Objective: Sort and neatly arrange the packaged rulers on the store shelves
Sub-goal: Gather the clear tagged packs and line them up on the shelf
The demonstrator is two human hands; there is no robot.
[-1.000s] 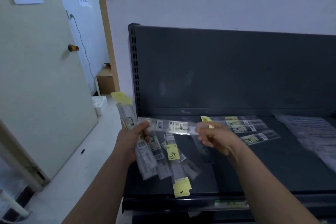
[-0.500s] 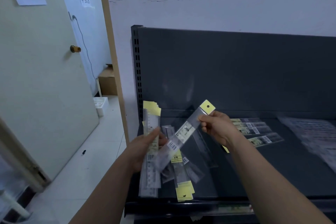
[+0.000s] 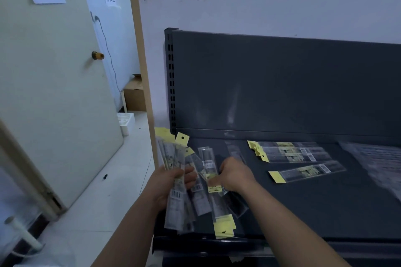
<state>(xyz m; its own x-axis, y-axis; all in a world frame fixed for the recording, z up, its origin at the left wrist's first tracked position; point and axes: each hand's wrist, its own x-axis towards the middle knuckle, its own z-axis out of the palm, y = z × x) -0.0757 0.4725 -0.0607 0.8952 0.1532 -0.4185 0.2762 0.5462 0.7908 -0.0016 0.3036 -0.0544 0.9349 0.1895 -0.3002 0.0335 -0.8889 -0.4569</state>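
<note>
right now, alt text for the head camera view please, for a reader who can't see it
A person's left hand grips a fanned bundle of packaged rulers at the left end of a dark shelf, while the right hand touches a loose pile beside it. A row of rulers lies farther right.

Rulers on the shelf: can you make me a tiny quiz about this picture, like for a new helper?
1. True or false: the left hand grips a bundle of packaged rulers.
2. The hang tabs on the neat row of rulers lying on the shelf are: A red, B yellow, C blue.
3. Fill in: the right hand is at the loose pile near the shelf's ___ end.
Key: 1 true; 2 B; 3 left.
</note>
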